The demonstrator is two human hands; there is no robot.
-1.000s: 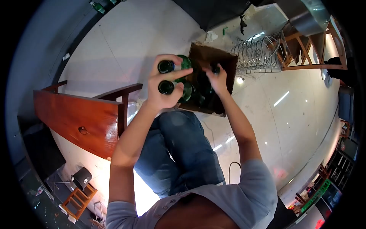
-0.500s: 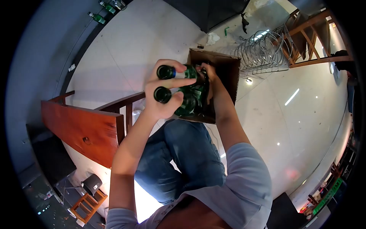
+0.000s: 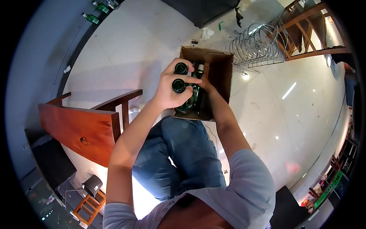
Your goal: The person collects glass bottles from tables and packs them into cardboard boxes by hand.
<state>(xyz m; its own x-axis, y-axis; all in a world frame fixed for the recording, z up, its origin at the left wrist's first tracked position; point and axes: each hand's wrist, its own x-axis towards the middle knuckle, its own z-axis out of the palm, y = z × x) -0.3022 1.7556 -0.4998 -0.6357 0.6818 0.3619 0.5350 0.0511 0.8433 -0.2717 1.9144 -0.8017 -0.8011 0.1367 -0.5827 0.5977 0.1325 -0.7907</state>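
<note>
Two green glass bottles hang mouth-up from my left hand, whose fingers are closed round their necks. They are over the left side of an open cardboard box, with their lower parts inside it. Another green bottle, with a pale band at its neck, stands or leans in the box just right of them. My right hand reaches into the box and is closed against that bottle; some of its fingers are hidden. My left index finger stretches across towards the right hand.
Jeans-covered knees are right before the box. A wooden chair stands to the left. A coiled metal rack sits beyond the box on the right, and a dark cabinet behind. More green bottles are by the far-left wall.
My left hand has moved right and lowered its two bottles further into the box. The bottle by my right hand now shows more clearly. The view has shifted slightly.
</note>
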